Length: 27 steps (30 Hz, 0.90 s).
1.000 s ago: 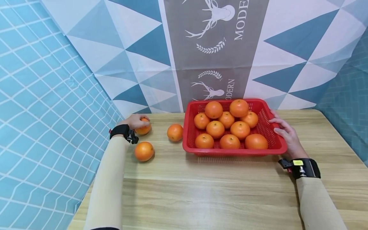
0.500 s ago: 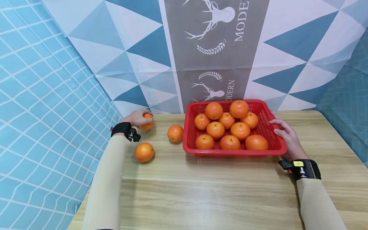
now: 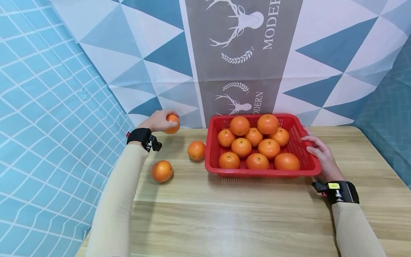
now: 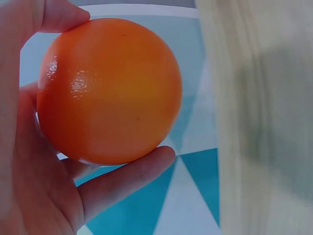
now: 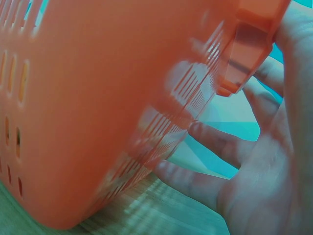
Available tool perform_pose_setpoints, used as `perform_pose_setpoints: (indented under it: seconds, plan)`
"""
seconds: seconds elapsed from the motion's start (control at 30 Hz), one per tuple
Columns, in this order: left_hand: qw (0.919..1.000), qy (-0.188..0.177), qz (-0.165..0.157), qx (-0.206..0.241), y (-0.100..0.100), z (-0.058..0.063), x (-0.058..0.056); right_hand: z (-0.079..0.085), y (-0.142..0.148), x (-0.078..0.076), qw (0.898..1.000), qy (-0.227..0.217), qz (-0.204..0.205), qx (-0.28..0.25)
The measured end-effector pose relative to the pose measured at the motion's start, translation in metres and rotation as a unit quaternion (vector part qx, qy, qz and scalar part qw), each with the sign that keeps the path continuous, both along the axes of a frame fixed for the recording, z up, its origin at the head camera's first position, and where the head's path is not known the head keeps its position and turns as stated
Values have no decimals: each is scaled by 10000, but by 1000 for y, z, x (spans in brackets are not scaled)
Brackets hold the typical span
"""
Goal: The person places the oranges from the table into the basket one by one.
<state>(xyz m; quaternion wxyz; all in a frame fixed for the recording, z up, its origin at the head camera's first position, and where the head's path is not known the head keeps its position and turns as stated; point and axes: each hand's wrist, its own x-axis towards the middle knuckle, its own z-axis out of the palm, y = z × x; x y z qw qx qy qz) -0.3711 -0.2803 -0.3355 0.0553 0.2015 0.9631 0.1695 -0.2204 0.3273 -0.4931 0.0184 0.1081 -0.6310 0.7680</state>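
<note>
My left hand (image 3: 159, 121) holds an orange (image 3: 172, 124) above the far left part of the table. In the left wrist view, thumb and fingers (image 4: 132, 178) curve round the glossy orange (image 4: 110, 93), and the table's edge lies to its right. Two more oranges rest on the wood, one nearer me (image 3: 162, 171) and one (image 3: 196, 150) beside the basket. A red plastic basket (image 3: 263, 172) holds several oranges. My right hand (image 3: 324, 157) grips its right rim. Seen from the right wrist, fingertips (image 5: 168, 171) meet the slotted outer wall (image 5: 122, 98) under the rim.
The wooden table (image 3: 224, 221) carries all of it. A patterned cloth (image 3: 237, 71) hangs behind the table's back edge, close to the basket and my left hand. Blue gridded cloth (image 3: 54, 125) borders the left side, and teal cloth (image 3: 391, 107) the right.
My left hand has lifted its orange off the table and moved it right and away from me. My right hand has stayed on the basket's rim.
</note>
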Motion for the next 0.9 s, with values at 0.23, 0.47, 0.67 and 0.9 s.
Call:
perform_pose_setpoints:
  seconds: [0.23, 0.47, 0.67, 0.9]
  plan:
    - [9997, 196, -63, 141, 8, 12, 3, -1, 0, 1, 10000, 3, -17, 5]
    - [9989, 287, -262, 255, 21, 11, 0, 0, -1, 3, 9995, 158, 143, -237]
    - [9976, 338, -561, 230, 42, 13, 0, 0, -1, 3, 9997, 140, 102, -192]
    - [9942, 503, -921, 223, 69, 18, 4, 1, -3, 2, 9994, 179, 111, -280]
